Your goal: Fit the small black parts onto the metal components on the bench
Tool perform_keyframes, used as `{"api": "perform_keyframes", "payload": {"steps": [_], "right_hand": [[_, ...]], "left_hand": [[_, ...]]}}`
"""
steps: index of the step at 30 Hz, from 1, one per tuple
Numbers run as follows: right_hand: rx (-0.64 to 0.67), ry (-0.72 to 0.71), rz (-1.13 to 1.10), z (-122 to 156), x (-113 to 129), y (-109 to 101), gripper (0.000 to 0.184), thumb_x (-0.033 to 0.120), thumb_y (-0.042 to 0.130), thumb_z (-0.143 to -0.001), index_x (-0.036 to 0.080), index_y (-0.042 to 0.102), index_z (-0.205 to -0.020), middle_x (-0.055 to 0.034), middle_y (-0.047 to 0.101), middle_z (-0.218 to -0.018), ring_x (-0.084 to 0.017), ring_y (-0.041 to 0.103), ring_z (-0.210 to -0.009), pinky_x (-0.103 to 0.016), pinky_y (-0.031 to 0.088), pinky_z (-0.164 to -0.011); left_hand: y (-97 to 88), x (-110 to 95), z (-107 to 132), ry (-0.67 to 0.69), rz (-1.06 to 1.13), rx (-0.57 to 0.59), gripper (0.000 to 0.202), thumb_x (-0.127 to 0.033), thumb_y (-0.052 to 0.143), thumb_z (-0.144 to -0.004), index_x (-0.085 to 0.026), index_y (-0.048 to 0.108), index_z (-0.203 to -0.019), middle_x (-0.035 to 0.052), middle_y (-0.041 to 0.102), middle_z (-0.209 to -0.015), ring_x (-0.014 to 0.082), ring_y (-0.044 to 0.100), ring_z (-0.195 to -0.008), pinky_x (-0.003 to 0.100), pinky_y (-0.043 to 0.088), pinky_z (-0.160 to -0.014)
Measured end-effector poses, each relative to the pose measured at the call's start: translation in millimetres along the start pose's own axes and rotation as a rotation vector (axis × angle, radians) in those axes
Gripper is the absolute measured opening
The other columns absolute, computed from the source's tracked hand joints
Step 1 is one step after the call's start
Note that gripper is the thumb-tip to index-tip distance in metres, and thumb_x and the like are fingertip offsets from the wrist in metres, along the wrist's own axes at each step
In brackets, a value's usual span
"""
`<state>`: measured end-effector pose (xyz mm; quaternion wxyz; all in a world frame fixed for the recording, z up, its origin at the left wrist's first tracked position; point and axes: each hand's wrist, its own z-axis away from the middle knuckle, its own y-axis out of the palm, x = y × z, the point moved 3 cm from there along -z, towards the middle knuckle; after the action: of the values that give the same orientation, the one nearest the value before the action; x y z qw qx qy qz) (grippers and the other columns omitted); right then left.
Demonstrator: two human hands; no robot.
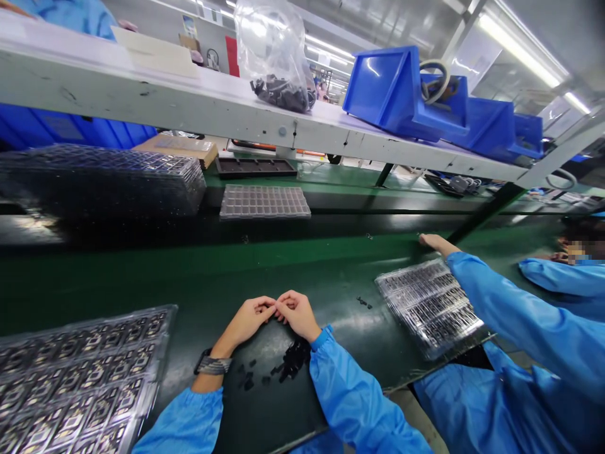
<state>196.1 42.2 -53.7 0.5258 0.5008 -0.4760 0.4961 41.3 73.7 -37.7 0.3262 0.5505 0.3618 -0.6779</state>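
My left hand (249, 320) and my right hand (297, 314) meet fingertip to fingertip over the dark green bench (293, 265). Both have curled, pinched fingers; whatever sits between them is too small to make out. A small pile of black parts (290, 362) lies under my right wrist, with a few loose ones (246, 378) toward my left forearm. A black wristband is on my left wrist. A clear tray of small parts (80, 378) lies at my left.
A co-worker in blue sleeves at the right reaches a hand (432, 241) across the bench above another clear tray (428, 302). Stacked trays (94, 180) and a grid tray (265, 200) sit behind. The shelf above holds a bag of black parts (278, 69) and blue bins (401, 94).
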Motion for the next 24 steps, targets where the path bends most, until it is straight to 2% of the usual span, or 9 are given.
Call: {"api": "perform_keyframes", "payload": {"steps": [8,15,24], "right_hand": [[0.013,-0.013,0.002,2,6,1,0.037,0.048,0.081,-0.075,0.016,0.064,-0.084,0.0006,0.067,-0.064,-0.011,0.059,-0.051,-0.021,0.046,-0.050],[-0.011,-0.016,-0.001,0,2,0,0.039,0.050,0.082,-0.073,0.017,0.063,-0.084,0.0013,0.066,-0.064,-0.010,0.059,-0.051,-0.021,0.046,-0.050],[-0.023,-0.009,0.023,0,1,0,0.039,0.050,0.080,-0.076,0.016,0.064,-0.085,0.0004,0.068,-0.064,-0.011,0.059,-0.051,-0.021,0.046,-0.050]], "left_hand": [[-2.1,2,-1,0.005,-0.048,-0.011,0.045,-0.055,0.070,-0.075,-0.013,0.073,-0.090,0.0067,0.070,-0.076,0.0173,0.057,-0.065,0.028,0.042,-0.063],[-2.4,-2,-1,0.004,-0.082,-0.025,0.044,-0.058,0.067,-0.075,-0.016,0.070,-0.084,0.0001,0.060,-0.062,0.0154,0.051,-0.058,0.026,0.038,-0.057],[-1.8,-9,1,-0.012,-0.093,-0.055,0.048,-0.063,0.066,-0.074,-0.016,0.068,-0.083,-0.0004,0.058,-0.059,0.0149,0.049,-0.055,0.026,0.036,-0.055]]}}
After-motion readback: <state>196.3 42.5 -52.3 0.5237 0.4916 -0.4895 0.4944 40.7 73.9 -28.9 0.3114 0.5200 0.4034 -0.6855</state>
